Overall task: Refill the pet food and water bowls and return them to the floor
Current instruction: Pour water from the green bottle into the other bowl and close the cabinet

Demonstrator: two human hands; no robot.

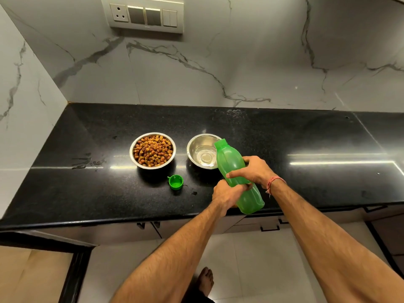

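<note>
Two steel bowls stand on the black counter (pixel 306 138). The left bowl (pixel 152 150) is full of brown kibble. The right bowl (pixel 202 151) holds a little clear water. A green plastic bottle (pixel 231 162) is tilted with its open mouth over the right bowl's near rim. My right hand (pixel 253 170) grips the bottle's middle. My left hand (pixel 227 193) holds the lower part of the bottle from the left. The bottle's green cap (pixel 175 182) lies open side up on the counter in front of the bowls.
Small wet patches mark the counter left of the kibble bowl. A marble wall with a switch panel (pixel 146 15) rises behind. Cabinet doors sit under the counter edge, with pale floor tiles below and a bare foot (pixel 205 281) on them.
</note>
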